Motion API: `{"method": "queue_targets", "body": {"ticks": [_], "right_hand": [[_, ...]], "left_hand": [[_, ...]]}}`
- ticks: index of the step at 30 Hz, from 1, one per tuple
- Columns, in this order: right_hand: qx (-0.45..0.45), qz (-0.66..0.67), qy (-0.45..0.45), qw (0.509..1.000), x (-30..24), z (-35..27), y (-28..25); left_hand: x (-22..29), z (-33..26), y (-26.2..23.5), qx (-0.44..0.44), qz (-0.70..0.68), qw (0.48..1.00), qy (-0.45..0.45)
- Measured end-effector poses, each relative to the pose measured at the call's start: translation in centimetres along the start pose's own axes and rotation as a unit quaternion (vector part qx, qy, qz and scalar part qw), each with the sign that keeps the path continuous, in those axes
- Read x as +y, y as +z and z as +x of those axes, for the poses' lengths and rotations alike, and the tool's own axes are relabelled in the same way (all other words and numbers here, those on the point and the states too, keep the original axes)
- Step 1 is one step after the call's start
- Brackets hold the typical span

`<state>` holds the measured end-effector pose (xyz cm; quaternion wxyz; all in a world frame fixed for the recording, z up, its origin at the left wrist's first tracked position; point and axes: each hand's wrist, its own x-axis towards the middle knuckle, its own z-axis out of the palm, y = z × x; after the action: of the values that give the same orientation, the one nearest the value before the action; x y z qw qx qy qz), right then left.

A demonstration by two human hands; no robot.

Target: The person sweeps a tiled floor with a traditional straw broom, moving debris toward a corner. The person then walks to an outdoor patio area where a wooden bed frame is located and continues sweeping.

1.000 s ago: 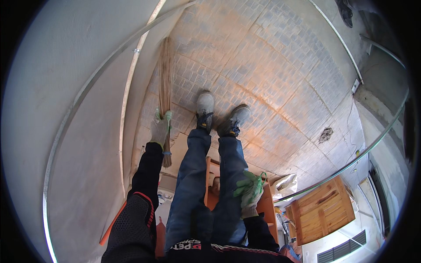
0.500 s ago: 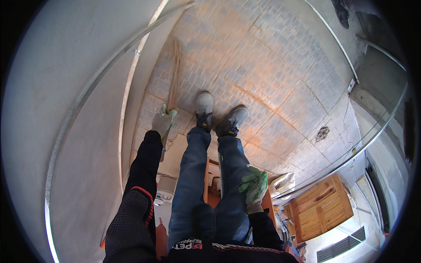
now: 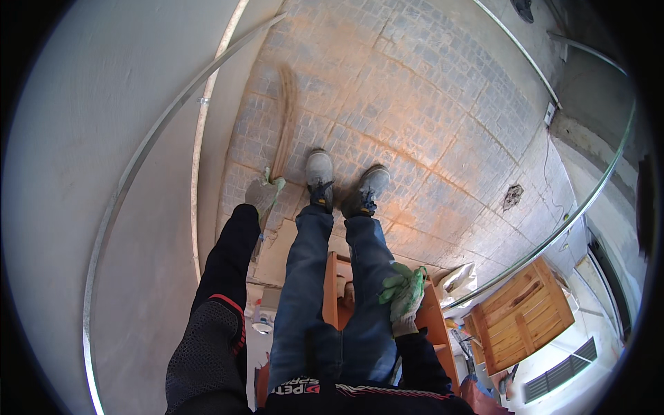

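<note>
My left hand, in a grey and green work glove, is closed around a long brown wooden stick. Motion smears the stick's far part, which stretches over the paved floor beside my left shoe. Its near end passes below the hand toward my left leg. My right hand, gloved the same way, hangs against my right thigh. Its green fingers are slightly bent and apart, and I see nothing in them.
Left of me, a light pole and a curved-looking metal bar stand before the grey wall. An orange-brown wooden frame is below my legs. At right are a wooden slatted piece, a white bag and a floor hole.
The stick's far end has swung slightly to the right along the floor, and my left hand has shifted a little with it. My right hand stays by my thigh. The view has tilted slightly.
</note>
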<state>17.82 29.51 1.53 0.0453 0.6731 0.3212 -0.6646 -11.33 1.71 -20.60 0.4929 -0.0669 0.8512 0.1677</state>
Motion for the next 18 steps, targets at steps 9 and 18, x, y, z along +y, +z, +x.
{"method": "queue_targets", "body": {"ticks": [9, 18], "right_hand": [[0.018, -0.004, 0.018, 1.0, 0.6, 0.1, -0.4], [-0.012, 0.024, 0.014, 1.0, 0.9, 0.2, -1.0]], "left_hand": [[-0.6, -2.4, -1.7, 0.068, -0.244, 0.966, -0.051], [1.7, -5.2, 0.8, 0.084, 0.092, 0.959, 0.254]]}}
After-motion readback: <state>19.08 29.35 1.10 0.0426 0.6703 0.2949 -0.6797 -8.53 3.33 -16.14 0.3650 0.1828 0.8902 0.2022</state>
